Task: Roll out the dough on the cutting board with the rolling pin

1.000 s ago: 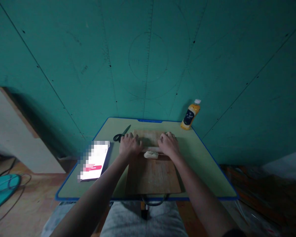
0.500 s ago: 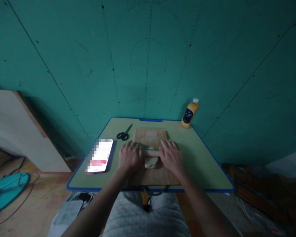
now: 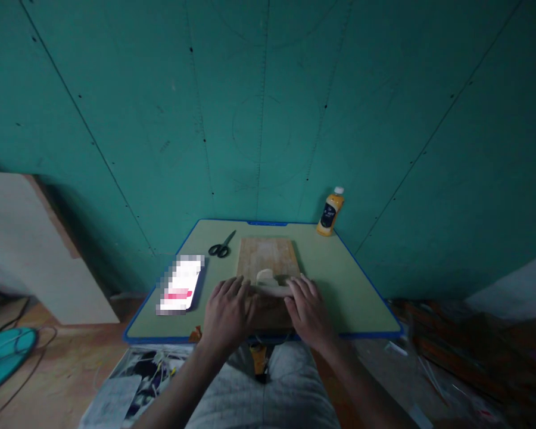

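A pale rolling pin (image 3: 271, 291) lies crosswise over the near part of a wooden cutting board (image 3: 268, 253). My left hand (image 3: 228, 307) is closed over its left end, and my right hand (image 3: 307, 307) over its right end. Just beyond the pin, a flattened piece of whitish dough (image 3: 265, 276) rests on the board; the pin covers its near edge. Whether more dough lies under the pin I cannot tell.
Black-handled scissors (image 3: 222, 245) and a phone with a lit screen (image 3: 181, 285) lie left of the board. An orange drink bottle (image 3: 330, 212) stands at the table's back right corner, near the green wall (image 3: 259, 119). The table (image 3: 352, 298) has a blue rim.
Both hands have drawn the rolling pin toward me, from the dough's far part to its near edge. The whole view has shifted slightly too.
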Demonstrator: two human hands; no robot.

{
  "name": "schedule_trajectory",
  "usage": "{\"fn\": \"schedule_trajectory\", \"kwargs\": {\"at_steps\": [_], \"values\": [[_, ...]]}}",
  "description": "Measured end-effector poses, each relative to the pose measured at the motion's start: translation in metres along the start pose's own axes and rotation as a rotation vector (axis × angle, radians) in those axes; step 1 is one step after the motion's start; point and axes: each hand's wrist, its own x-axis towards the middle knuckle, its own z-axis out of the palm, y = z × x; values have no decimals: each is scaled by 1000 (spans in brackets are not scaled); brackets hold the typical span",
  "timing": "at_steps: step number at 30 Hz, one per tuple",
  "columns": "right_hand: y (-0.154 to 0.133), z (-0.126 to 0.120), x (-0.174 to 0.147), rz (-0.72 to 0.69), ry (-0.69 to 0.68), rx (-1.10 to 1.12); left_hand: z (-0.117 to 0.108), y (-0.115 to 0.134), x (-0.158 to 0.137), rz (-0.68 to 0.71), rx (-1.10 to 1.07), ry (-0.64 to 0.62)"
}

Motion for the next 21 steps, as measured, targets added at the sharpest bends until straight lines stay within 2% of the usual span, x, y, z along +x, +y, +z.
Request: {"fn": "schedule_trajectory", "kwargs": {"at_steps": [3,6,8,11,13,16,18,21], "values": [[3,5,-9,-30,31,-17,-12,-1,24,-92,47,-126],[5,5,-16,-68,44,-21,-18,-4,51,-20,114,-286],[4,-2,-15,-66,14,-4,-14,-8,63,21,116,-333],[-2,-20,0,35,-113,44,2,-14,66,48,103,-282],[-7,-30,17,162,-251,83,13,-18,62,121,80,-249],[-10,-35,44,312,-369,4,23,-23,55,261,24,-238],[-9,-33,55,299,-435,-52,26,-27,52,283,1,-235],[-5,-30,62,180,-463,-105,33,-32,48,237,-35,-251]]}}
